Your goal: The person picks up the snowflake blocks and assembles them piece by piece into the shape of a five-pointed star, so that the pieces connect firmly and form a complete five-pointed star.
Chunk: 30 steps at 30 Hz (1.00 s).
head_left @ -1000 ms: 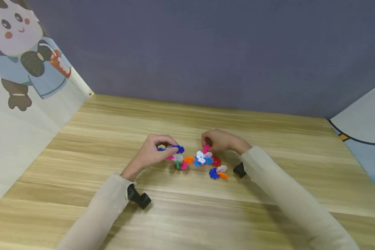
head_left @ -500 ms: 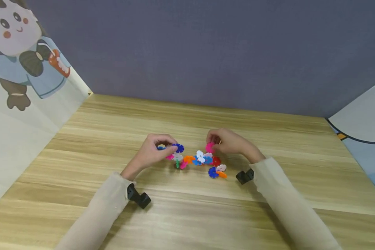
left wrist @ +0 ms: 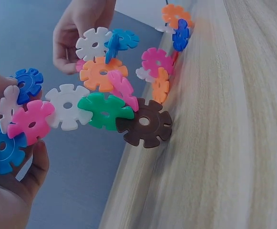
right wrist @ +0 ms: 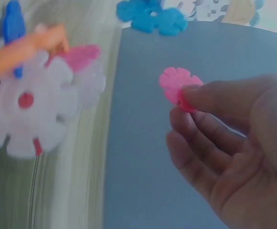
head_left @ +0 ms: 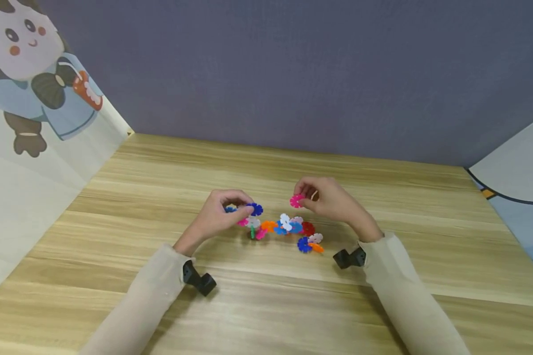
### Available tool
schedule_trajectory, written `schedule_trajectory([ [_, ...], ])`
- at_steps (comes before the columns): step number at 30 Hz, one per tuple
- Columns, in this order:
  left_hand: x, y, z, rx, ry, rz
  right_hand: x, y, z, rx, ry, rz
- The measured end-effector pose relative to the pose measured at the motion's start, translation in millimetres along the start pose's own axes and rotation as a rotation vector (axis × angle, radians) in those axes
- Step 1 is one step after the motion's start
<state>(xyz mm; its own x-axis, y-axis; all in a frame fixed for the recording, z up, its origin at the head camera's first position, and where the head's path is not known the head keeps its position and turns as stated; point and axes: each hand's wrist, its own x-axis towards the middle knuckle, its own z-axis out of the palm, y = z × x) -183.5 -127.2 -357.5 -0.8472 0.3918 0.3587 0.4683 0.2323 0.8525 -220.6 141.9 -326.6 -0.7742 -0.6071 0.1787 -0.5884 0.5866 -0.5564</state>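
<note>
Interlocking flower-shaped plastic discs are joined in a chain; in the left wrist view a green disc (left wrist: 97,102) links to a brown disc (left wrist: 152,136), which is low by the tabletop. My left hand (head_left: 217,212) grips the chain's left end, its thumb by a dark blue disc (head_left: 256,209). A white disc (head_left: 286,221) and an orange disc (head_left: 268,226) show farther right. Between thumb and fingertips, my right hand (head_left: 333,199) pinches a single pink disc (head_left: 295,200), held up behind and apart from the others. The right wrist view shows this pink disc (right wrist: 174,81) with its notched edge.
A small cluster with a dark blue disc (head_left: 304,245) and an orange disc lies at the near right, close to a red disc (head_left: 308,229). Whether they join is unclear. The wooden table (head_left: 266,305) meets a grey-blue panel (head_left: 266,74) behind.
My right hand has moved right and up from the other discs, raising the pink disc and turning its face into view. The left hand stays nearly still.
</note>
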Motion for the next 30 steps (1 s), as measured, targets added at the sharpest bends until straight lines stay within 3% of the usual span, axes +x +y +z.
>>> schedule_trajectory([
  [20, -1.9, 2.2, 0.8, -0.002, -0.007, 0.035, -4.8, -39.1, 17.7, 0.091, 0.180, -0.133],
  [30, -4.3, 4.0, 2.9, 0.020, -0.010, -0.023, -8.1, -45.4, 31.8, 0.129, 0.220, -0.192],
])
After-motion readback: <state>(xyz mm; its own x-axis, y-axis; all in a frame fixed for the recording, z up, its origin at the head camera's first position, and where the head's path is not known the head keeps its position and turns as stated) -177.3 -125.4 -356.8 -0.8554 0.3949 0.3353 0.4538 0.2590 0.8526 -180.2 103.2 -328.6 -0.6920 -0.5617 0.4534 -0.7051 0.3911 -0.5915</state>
